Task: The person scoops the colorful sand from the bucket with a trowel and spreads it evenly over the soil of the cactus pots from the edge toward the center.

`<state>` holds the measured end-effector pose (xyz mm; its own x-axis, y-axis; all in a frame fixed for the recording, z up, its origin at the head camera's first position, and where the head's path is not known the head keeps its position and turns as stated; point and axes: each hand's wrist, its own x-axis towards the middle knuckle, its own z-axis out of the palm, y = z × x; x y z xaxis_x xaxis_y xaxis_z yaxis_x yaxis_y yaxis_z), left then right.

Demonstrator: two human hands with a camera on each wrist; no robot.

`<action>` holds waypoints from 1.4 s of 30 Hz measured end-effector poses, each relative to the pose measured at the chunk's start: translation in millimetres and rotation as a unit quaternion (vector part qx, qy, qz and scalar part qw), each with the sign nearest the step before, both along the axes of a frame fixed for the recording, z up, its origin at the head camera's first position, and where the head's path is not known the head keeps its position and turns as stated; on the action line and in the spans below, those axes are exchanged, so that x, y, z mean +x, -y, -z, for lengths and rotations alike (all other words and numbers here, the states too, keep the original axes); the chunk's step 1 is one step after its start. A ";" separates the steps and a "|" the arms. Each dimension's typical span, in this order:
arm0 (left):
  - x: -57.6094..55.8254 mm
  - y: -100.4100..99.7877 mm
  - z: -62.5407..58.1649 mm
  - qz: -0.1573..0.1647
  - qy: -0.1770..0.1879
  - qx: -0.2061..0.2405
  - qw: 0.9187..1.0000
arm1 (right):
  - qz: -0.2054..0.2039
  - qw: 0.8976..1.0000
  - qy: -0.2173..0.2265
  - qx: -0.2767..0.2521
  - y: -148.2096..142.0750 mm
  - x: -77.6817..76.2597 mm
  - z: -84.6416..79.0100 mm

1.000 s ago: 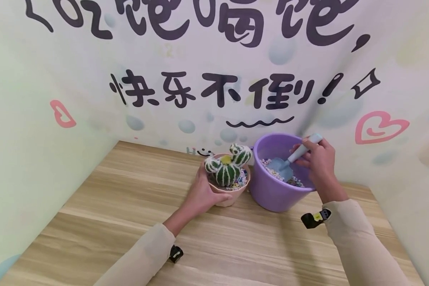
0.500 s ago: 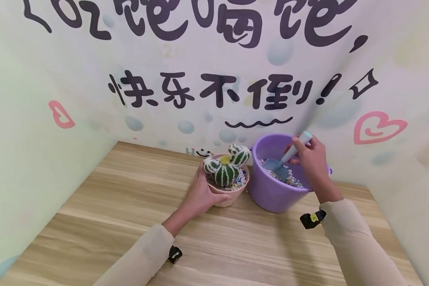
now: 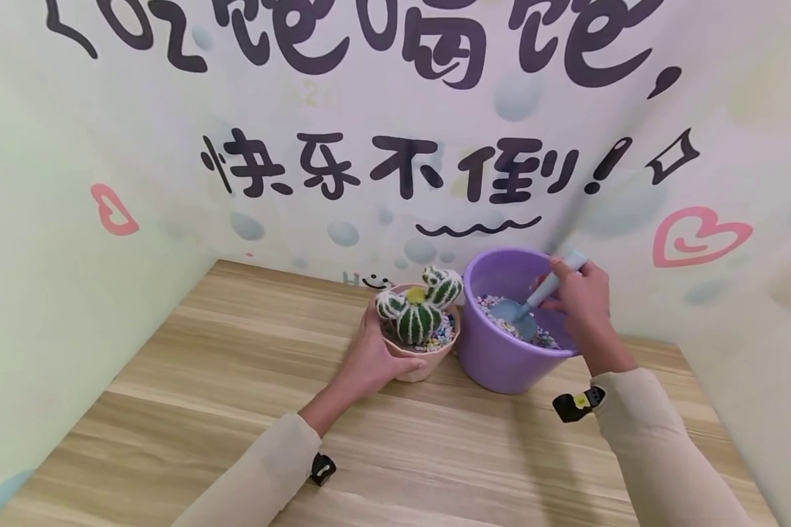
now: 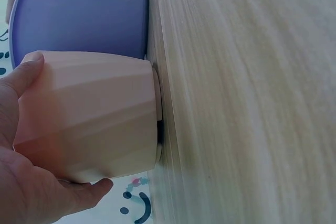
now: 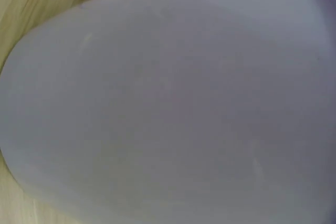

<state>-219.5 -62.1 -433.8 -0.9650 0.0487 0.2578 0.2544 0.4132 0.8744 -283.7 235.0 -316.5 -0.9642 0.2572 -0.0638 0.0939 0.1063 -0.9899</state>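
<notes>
A pale pink flowerpot [image 3: 428, 364] stands upright on the table. In it sits a knitted green-and-white cactus [image 3: 417, 322], with small coloured pebbles [image 3: 445, 333] at its right. My left hand [image 3: 368, 356] holds the pot from the left, thumb across its front; the left wrist view shows the pot's faceted wall [image 4: 94, 114] close up. To the right is a purple bucket [image 3: 504, 366] with more pebbles inside. My right hand [image 3: 585, 296] grips the handle of a light blue scoop [image 3: 542, 293], whose blade is down among those pebbles. The bucket's wall [image 5: 168, 103] hides this hand from the right wrist view.
Both containers stand near the back of the wood-grain table [image 3: 237, 380], close beside each other. Right behind them rises a white printed backdrop [image 3: 343, 234] with dark lettering. Light wall panels border the left and right sides.
The right hand and scoop swung left within the bucket, then came back slightly right and lower. Pebbles around the blade shifted. Left hand and pot held still.
</notes>
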 end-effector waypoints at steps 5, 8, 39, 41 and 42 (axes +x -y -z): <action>0.4 0.2 -0.1 0.001 -0.008 0.005 1.000 | 0.015 0.999 0.022 -0.040 -3.4 -0.5 -1.4; 0.7 0.5 0.2 0.002 -0.007 0.008 1.000 | 0.019 0.997 0.028 -0.063 -4.7 -0.6 -2.0; -3.1 0.6 2.2 0.003 -0.010 0.005 1.000 | 0.042 0.965 0.041 -0.254 -13.8 -4.7 -3.0; -3.3 0.4 3.0 0.003 -0.009 0.004 1.000 | 0.042 0.963 0.041 -0.261 -14.1 -4.0 -3.4; -3.4 0.2 3.3 0.004 -0.008 0.005 1.000 | 0.043 0.962 0.041 -0.266 -14.3 -3.5 -3.7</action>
